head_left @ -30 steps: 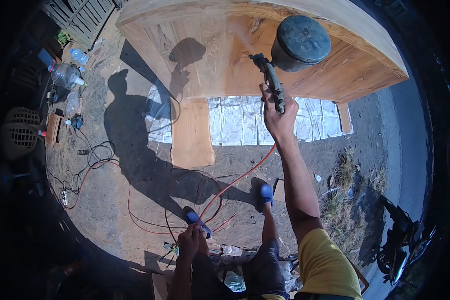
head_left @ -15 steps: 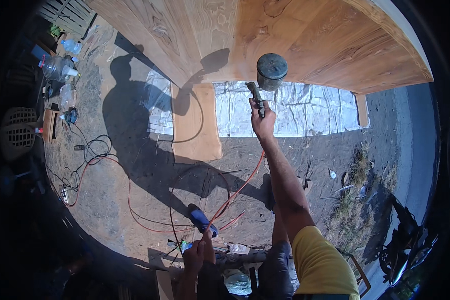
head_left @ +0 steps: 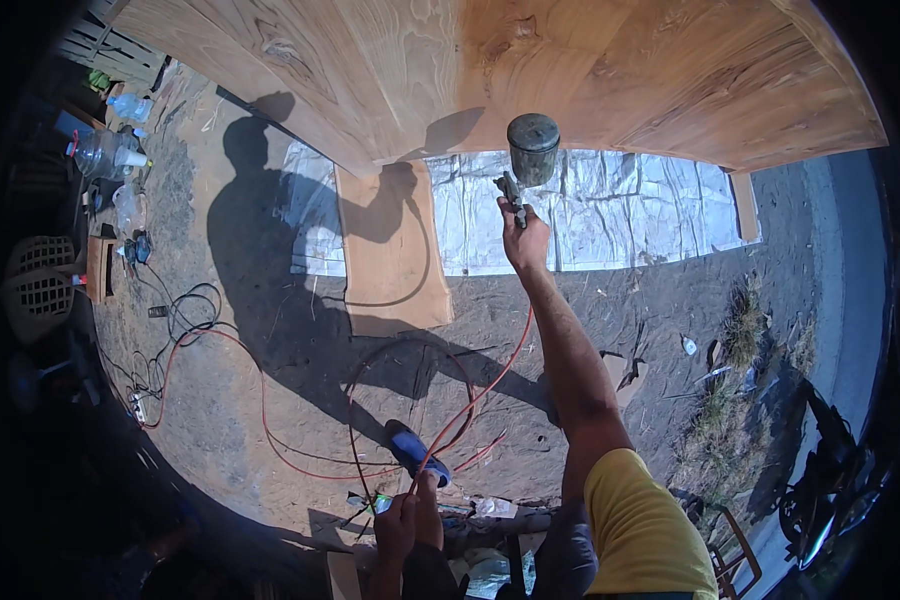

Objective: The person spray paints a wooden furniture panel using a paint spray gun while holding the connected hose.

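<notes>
My right hand (head_left: pixel 526 245) is closed around the handle of a spray gun (head_left: pixel 511 188), arm stretched forward. The gun carries a dark, round metal cup (head_left: pixel 534 152). Beyond it a large wooden panel (head_left: pixel 580 75) with a strong grain fills the top of the view; its left part looks paler than its middle. The cup overlaps the panel's lower edge, and I cannot tell the gap between them. Low in the view, my left hand (head_left: pixel 395 528) grips a red hose (head_left: pixel 448 432), which loops over the ground and runs up toward my right arm.
A silvery sheet (head_left: pixel 610 220) and a wooden plank (head_left: pixel 398 290) lie below the panel. Tangled cables (head_left: pixel 195 305) and plastic bottles (head_left: pixel 100 153) are at left. Dry grass (head_left: pixel 735 400), a motorcycle (head_left: pixel 825 490) and a road (head_left: pixel 845 270) are at right. My shadow falls across the ground.
The view has turned slightly. The spray gun sits a little further left against the panel and looks more foreshortened. Its shadow has slid right. Both hands keep their hold.
</notes>
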### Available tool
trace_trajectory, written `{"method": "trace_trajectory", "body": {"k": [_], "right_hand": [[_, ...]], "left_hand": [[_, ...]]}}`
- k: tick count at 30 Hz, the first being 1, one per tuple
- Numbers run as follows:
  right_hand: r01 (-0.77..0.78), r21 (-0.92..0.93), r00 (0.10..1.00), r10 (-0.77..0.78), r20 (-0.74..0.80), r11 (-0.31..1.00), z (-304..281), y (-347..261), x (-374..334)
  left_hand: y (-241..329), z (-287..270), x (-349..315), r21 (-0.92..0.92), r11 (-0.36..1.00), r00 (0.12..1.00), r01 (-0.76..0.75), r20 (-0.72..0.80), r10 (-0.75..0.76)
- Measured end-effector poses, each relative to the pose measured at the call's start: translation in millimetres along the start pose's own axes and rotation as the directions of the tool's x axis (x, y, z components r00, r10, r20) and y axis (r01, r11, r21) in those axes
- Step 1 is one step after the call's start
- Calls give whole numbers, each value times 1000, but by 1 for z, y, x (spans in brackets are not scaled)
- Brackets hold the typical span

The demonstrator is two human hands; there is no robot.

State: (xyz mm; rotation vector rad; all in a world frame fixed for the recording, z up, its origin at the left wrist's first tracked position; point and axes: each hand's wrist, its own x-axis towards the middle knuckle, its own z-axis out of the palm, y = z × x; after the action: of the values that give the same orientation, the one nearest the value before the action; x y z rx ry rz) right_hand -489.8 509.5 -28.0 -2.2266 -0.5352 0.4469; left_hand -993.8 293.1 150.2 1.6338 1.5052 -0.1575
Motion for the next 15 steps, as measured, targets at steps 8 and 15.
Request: {"method": "trace_trajectory", "body": {"k": [8, 15], "right_hand": [[168, 98, 985, -163, -53, 981, -179, -129, -48], [468, 156, 881, -446, -157, 870, -286, -221, -79]], "left_hand": [[45, -23, -5, -30, 988, 989, -149, -15, 148], [84, -41, -14, 6, 985, 985, -172, -8, 172]]}}
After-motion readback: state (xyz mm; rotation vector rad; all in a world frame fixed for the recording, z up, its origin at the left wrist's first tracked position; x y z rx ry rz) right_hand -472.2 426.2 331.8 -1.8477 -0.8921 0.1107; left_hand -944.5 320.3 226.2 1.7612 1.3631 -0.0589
